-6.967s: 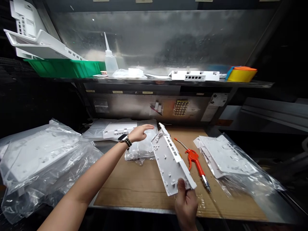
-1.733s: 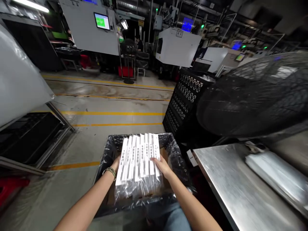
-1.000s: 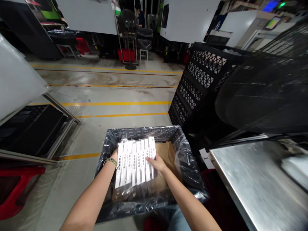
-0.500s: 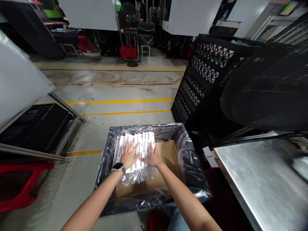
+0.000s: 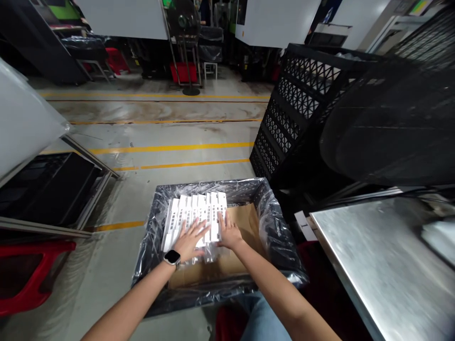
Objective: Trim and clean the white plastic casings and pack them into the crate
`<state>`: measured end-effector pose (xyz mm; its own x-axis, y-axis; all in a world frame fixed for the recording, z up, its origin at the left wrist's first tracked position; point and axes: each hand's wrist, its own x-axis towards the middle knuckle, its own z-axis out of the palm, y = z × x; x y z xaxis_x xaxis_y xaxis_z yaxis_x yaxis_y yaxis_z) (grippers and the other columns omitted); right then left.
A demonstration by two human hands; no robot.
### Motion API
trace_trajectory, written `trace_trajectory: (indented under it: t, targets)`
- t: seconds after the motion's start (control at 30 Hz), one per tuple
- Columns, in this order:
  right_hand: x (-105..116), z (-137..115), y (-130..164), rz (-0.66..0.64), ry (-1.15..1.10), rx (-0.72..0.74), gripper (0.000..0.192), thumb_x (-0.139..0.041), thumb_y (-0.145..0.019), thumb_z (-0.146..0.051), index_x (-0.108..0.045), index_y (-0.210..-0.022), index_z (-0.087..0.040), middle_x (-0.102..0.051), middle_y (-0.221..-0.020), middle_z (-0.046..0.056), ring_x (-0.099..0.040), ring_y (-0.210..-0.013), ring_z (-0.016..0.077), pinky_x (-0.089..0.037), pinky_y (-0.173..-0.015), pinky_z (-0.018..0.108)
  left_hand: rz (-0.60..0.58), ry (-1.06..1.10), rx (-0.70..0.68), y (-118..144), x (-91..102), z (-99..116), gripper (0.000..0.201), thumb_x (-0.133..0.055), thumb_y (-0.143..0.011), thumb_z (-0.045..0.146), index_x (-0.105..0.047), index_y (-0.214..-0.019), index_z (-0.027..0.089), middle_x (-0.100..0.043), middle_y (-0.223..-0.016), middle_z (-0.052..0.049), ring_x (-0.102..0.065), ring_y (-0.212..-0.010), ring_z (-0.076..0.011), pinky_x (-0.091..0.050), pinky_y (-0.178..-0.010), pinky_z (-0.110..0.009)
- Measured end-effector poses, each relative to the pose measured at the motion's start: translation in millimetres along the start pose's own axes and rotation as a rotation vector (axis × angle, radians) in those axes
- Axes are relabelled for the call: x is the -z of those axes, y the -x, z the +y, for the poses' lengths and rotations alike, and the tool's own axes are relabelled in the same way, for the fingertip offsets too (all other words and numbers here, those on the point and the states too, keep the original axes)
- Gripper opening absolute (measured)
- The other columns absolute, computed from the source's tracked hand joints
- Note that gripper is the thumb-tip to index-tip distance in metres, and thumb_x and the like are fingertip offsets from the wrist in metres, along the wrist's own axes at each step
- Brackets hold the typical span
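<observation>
Two hands lie flat on a bagged bundle of white moulded plastic panels (image 5: 195, 215) in the head view, inside a black lattice crate lined with clear plastic film (image 5: 270, 222). The left hand (image 5: 190, 239), with a dark-faced watch (image 5: 172, 258) on its wrist, has its fingers spread across the near ends of the panels. The right hand (image 5: 227, 232) presses palm-down on the bundle's right edge. Neither hand is clenched or grasping; both are released and only rest on top.

A moment ago the hands gripped the bundle by its two sides and held it above the crate; half a second back they had already flattened on it. Now the panels stand on edge in a row along the crate's far-left corner, lying on the brown cardboard sheet (image 5: 245, 222) that covers the crate floor, whose right part shows bare. As I judge it, the bundle has been set down and the hands are merely settling it.

Beside the crate, at its right, a steel bench (image 5: 377, 265) shows its near-left corner. A taller black lattice crate (image 5: 284, 128) stands behind, with a large black fan guard (image 5: 387, 128) over the bench. A red plastic stool (image 5: 28, 274) sits on the concrete floor (image 5: 159, 137), well apart to the left.
</observation>
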<state>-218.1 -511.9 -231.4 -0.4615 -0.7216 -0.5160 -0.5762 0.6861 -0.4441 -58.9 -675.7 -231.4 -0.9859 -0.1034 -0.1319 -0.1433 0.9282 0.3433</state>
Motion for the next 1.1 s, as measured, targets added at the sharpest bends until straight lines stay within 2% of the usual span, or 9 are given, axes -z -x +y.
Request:
trace_trajectory:
  t: [0.13,0.23,0.33,0.4,0.53,0.77,0.97,1.03,1.1]
  targets:
    - [-0.1,1.4,-1.6,-0.019,-0.006,-0.002,0.151,-0.096,-0.063,-0.030,0.013,-0.166,-0.021,0.034,-0.166,0.018,0.011,-0.162,0.0372,-0.007,-0.130,0.052,-0.010,-0.057,0.014,5.9,-2.2,-15.4,0.083,-0.069,-0.090,0.051,-0.033,-0.163,0.031,-0.026,-0.173,-0.009,-0.017,-0.161,-0.0361,-0.006,-0.128,-0.060]
    - [-0.2,10.9,5.0,-0.050,-0.053,0.029,0.154,-0.098,-0.060,-0.032,0.013,-0.167,-0.026,0.038,-0.166,0.017,0.001,-0.163,0.0394,-0.013,-0.130,0.048,0.002,-0.088,0.028,6.5,-4.0,-16.6,0.087,-0.072,-0.087,0.050,-0.034,-0.163,0.029,-0.027,-0.172,-0.010,-0.019,-0.160,-0.0365,-0.011,-0.128,-0.060]
    - [1.1,20.7,7.4,-0.097,-0.136,0.043,0.161,-0.100,-0.054,-0.036,0.017,-0.164,-0.037,0.041,-0.165,0.015,-0.022,-0.159,0.0435,-0.031,-0.125,0.046,0.039,-0.122,0.038,5.5,-5.6,-2.9,0.097,-0.075,-0.083,0.052,-0.029,-0.164,0.025,-0.022,-0.174,-0.013,-0.014,-0.161,-0.0403,-0.007,-0.127,-0.066]
    - [2.2,23.4,6.4,-0.114,-0.194,0.044,0.163,-0.100,-0.053,-0.039,0.020,-0.162,-0.041,0.041,-0.166,0.014,-0.029,-0.156,0.0437,-0.037,-0.121,0.045,0.055,-0.140,0.012,1.9,-6.1,10.4,0.099,-0.075,-0.083,0.052,-0.025,-0.165,0.025,-0.019,-0.175,-0.013,-0.010,-0.161,-0.0389,-0.002,-0.127,-0.066]
    - [4.7,22.4,4.7,-0.097,-0.285,0.038,0.161,-0.099,-0.055,-0.039,0.022,-0.162,-0.041,0.036,-0.169,0.015,-0.030,-0.157,0.0403,-0.039,-0.121,0.044,0.032,-0.149,-0.074,-14.0,-7.7,35.8,0.097,-0.073,-0.085,0.055,-0.025,-0.165,0.027,-0.022,-0.174,-0.009,-0.010,-0.162,-0.0330,0.004,-0.129,-0.061]
    - [9.7,30.5,9.9,-0.059,-0.333,0.019,0.166,-0.098,-0.056,-0.043,0.032,-0.159,-0.030,0.020,-0.173,0.022,-0.019,-0.161,0.0371,-0.038,-0.122,0.044,-0.014,-0.146,-0.075,-30.5,-12.0,60.3,0.097,-0.073,-0.083,0.054,-0.028,-0.164,0.027,-0.021,-0.174,-0.008,-0.011,-0.162,-0.0337,0.011,-0.126,-0.065]
    - [5.6,26.0,16.0,-0.060,-0.145,0.089,0.147,-0.095,-0.065,-0.032,0.010,-0.168,-0.023,0.020,-0.172,0.023,-0.039,-0.152,0.0410,-0.042,-0.120,0.042,-0.029,-0.140,0.099,-11.2,-8.1,44.4,0.094,-0.077,-0.082,0.049,-0.030,-0.163,0.035,-0.016,-0.176,-0.007,-0.003,-0.160,-0.0461,0.011,-0.114,-0.084]
    - [1.7,22.2,15.9,-0.037,-0.059,0.097,0.135,-0.091,-0.072,-0.029,0.003,-0.169,-0.021,0.022,-0.172,0.021,-0.035,-0.154,0.0430,-0.037,-0.123,0.045,-0.031,-0.133,0.183,-2.7,-6.8,31.1,0.090,-0.073,-0.086,0.045,-0.027,-0.163,0.040,-0.015,-0.176,-0.006,-0.002,-0.159,-0.0496,0.005,-0.109,-0.090]
    - [-1.8,18.9,13.5,-0.002,0.012,0.089,0.113,-0.081,-0.085,-0.029,-0.005,-0.169,-0.023,0.012,-0.175,0.019,-0.028,-0.157,0.0415,-0.028,-0.127,0.053,-0.034,-0.128,0.231,3.1,-6.7,19.3,0.083,-0.068,-0.091,0.042,-0.026,-0.162,0.043,-0.014,-0.176,-0.004,-0.001,-0.160,-0.0485,0.001,-0.108,-0.092]
